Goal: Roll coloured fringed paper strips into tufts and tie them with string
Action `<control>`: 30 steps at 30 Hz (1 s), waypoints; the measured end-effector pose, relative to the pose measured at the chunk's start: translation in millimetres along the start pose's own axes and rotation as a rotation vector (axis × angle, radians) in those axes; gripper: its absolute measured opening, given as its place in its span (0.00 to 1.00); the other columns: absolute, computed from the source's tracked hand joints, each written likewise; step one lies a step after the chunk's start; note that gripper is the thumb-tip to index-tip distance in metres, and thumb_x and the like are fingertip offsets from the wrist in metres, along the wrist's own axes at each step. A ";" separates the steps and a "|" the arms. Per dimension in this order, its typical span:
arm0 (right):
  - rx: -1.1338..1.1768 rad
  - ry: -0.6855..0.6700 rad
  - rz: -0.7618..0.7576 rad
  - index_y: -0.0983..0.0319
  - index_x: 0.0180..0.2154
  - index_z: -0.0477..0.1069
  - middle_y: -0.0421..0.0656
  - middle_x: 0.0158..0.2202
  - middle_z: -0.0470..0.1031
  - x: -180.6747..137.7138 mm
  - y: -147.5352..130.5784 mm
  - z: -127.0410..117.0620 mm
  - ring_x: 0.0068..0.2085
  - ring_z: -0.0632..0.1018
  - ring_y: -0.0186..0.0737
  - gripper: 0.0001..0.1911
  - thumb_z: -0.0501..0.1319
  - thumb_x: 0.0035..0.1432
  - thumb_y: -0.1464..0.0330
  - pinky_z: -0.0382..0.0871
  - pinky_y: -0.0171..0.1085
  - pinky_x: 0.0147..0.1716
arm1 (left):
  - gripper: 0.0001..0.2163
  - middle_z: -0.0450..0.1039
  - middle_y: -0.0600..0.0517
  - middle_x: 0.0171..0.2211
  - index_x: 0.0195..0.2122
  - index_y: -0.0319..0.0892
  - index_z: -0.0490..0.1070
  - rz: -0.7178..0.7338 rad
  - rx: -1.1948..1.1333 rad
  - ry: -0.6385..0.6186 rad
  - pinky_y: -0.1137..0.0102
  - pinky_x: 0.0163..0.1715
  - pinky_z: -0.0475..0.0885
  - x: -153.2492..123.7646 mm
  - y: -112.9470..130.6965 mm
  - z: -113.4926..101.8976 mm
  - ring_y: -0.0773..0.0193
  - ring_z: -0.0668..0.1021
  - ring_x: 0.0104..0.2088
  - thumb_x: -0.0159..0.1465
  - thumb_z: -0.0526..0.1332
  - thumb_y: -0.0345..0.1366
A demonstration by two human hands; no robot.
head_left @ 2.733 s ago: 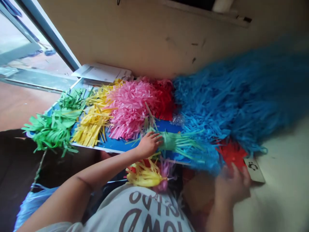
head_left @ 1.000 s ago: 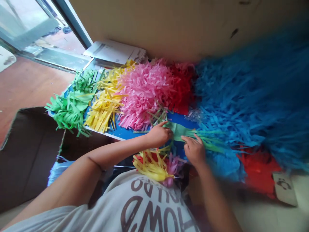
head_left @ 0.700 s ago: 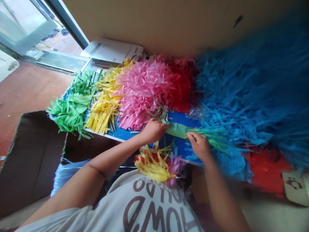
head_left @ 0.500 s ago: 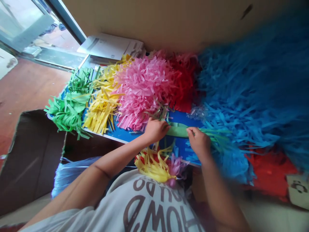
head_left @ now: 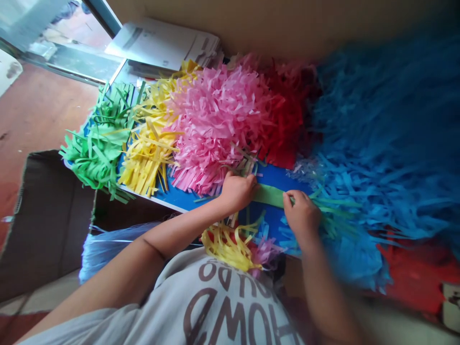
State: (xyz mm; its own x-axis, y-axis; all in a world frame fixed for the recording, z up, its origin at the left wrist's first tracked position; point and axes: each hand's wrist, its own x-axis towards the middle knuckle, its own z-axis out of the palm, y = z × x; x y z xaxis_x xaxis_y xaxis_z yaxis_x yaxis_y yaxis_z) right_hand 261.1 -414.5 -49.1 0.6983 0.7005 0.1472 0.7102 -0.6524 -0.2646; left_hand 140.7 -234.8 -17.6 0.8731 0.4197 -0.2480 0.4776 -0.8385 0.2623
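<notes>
Right hand (head_left: pixel 302 213) now off red paper (head_left: pixel 419 273), on green strip (head_left: pixel 270 196)

Across the blue tabletop (head_left: pixel 277 176), left to right: green paper-like fringe (head_left: pixel 102 139), yellow paper-like fringe (head_left: pixel 149 143), pink fringed heap (head_left: pixel 219 117), red fringed heap (head_left: pixel 283 124), and large blue fringed heap (head_left: pixel 381 191) at far right. White stack of sheets (head_left: pixel 163 43): behind the yellow fringe. Flat green paper-like strip (head_left: pixel 270 196): before the pink and red heaps, between left hand (head_left: pixel 236 191) and right hand (head_left: pixel 302 213). Brown cardboard box (head_left: pixel 46 201): before the tabletop's left end

Pink fringe (head_left: pixel 223 105) crowds open tabletop (head_left: pixel 280 177) beside green strip (head_left: pixel 270 196).
</notes>
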 end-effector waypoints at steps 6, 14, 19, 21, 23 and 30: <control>0.020 -0.016 0.013 0.60 0.35 0.75 0.47 0.34 0.79 1.2 -0.7 -0.9 0.31 0.73 0.41 0.14 0.54 0.66 0.62 0.55 0.38 0.31 | 0.13 0.81 0.46 0.31 0.42 0.41 0.74 0.019 0.012 0.012 0.61 0.43 0.63 2.6 -1.0 2.9 0.54 0.82 0.34 0.70 0.53 0.42; 0.017 0.034 0.024 0.61 0.37 0.74 0.49 0.35 0.78 1.8 0.8 0.1 0.32 0.73 0.44 0.14 0.55 0.66 0.60 0.55 0.40 0.31 | 0.11 0.80 0.45 0.35 0.44 0.41 0.73 0.059 0.045 0.159 0.59 0.42 0.63 -2.2 0.4 6.5 0.53 0.80 0.38 0.69 0.57 0.42; -0.038 0.142 -0.255 0.61 0.40 0.73 0.49 0.42 0.79 -1.8 -5.0 -19.4 0.40 0.76 0.45 0.07 0.58 0.65 0.66 0.56 0.45 0.44 | 0.09 0.76 0.47 0.49 0.45 0.47 0.74 0.562 0.182 0.392 0.58 0.49 0.60 4.4 -8.5 10.5 0.54 0.73 0.51 0.71 0.54 0.36; 0.011 0.052 -0.458 0.60 0.40 0.73 0.45 0.41 0.80 -4.5 -5.7 -25.4 0.41 0.77 0.42 0.06 0.58 0.64 0.71 0.55 0.45 0.48 | 0.10 0.78 0.49 0.40 0.39 0.45 0.75 0.780 0.224 0.278 0.58 0.48 0.61 9.4 -14.0 5.7 0.56 0.74 0.46 0.70 0.54 0.35; 0.035 -0.006 -0.562 0.60 0.41 0.73 0.43 0.42 0.81 -5.5 -3.0 -26.5 0.42 0.78 0.41 0.06 0.59 0.63 0.72 0.54 0.45 0.50 | 0.10 0.77 0.49 0.36 0.36 0.43 0.76 0.854 0.242 0.196 0.57 0.49 0.61 11.6 -17.4 -1.9 0.56 0.74 0.42 0.69 0.55 0.34; 0.137 0.027 -0.453 0.59 0.32 0.74 0.39 0.35 0.82 6.1 7.6 -22.1 0.36 0.78 0.38 0.07 0.59 0.62 0.71 0.55 0.43 0.47 | 0.10 0.76 0.46 0.34 0.35 0.40 0.77 0.797 0.249 0.276 0.47 0.60 0.54 3.4 -10.9 -2.4 0.52 0.74 0.43 0.64 0.57 0.37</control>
State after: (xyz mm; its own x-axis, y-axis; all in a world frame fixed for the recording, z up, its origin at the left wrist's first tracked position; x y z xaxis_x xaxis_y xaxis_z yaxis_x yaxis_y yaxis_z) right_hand 272.8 -421.5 -29.1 0.3241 0.8969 0.3008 0.9268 -0.2372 -0.2911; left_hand 138.7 -223.4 -19.0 0.9453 -0.2812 0.1656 -0.2917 -0.9556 0.0422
